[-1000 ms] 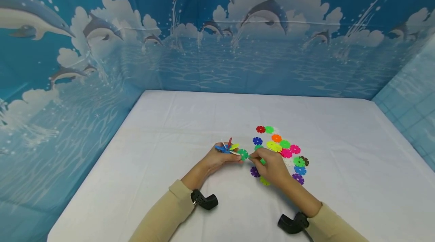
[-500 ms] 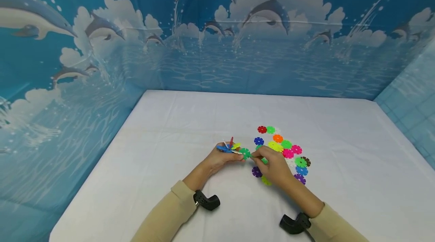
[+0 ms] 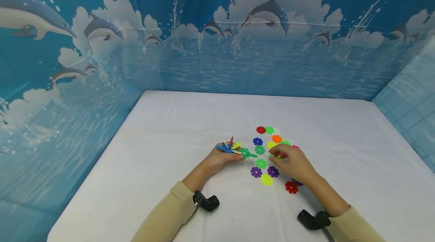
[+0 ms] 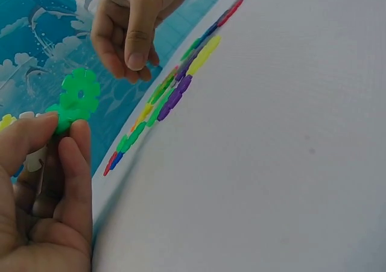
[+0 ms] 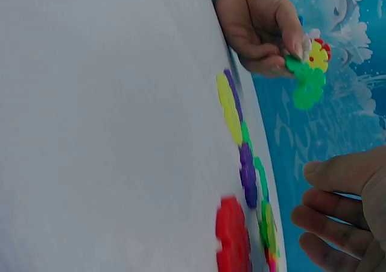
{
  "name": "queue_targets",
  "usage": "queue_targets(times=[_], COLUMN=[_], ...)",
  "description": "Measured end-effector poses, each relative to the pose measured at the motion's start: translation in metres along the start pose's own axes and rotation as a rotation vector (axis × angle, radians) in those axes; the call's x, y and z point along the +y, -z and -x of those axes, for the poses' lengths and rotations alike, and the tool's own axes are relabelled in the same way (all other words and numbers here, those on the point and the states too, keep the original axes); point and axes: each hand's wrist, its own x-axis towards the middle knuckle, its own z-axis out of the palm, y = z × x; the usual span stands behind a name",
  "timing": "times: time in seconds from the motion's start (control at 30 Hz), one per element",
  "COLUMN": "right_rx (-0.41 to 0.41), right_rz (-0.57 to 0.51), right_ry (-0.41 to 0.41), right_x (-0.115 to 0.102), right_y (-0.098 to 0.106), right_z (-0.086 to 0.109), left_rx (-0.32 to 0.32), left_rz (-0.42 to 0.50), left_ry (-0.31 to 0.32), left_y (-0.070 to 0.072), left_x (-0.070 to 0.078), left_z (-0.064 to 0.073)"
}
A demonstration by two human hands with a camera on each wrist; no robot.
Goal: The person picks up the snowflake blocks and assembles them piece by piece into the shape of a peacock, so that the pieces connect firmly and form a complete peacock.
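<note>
My left hand (image 3: 219, 159) pinches a cluster of joined, notched plastic discs. A blue disc (image 3: 223, 148) lies at the cluster's near side, with red, white and yellow ones around it. Two green discs join at its right; the outer one (image 4: 80, 97) stands clear of the fingers in the left wrist view. My right hand (image 3: 293, 161) hovers over the loose discs, apart from the cluster. Its fingers are relaxed and hold nothing in the right wrist view, where the thumb (image 5: 338, 170) is apart from the fingertips.
Loose notched discs lie flat on the white table (image 3: 163, 136), among them an orange (image 3: 276, 139), a yellow (image 3: 266, 179) and a red one (image 3: 291, 187). Some are hidden under the right hand. A dolphin-print curtain (image 3: 217, 64) hangs behind and at the sides.
My right hand has let go of the outer green disc, which stays joined to the cluster, and has moved right over the loose discs. The left hand has hardly moved.
</note>
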Motion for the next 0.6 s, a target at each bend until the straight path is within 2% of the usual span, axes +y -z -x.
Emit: queue_targets(times=[0.1,0.3,0.6], right_rx=[-0.027,-0.074,-0.197], right_rz=[0.023,0.048,0.094], right_ry=[-0.07,-0.132,-0.222], right_x=[0.009,0.028,0.048], right_y=[0.014,0.036,0.052], right_z=[0.003,0.01,0.019], left_rx=[0.006,0.013,0.004], left_rz=[-0.01,-0.004,-0.011], left_ry=[0.007,0.02,0.004], left_y=[0.0,-0.001,-0.002], left_x=[0.0,0.0,0.001], left_z=[0.0,0.0,0.0])
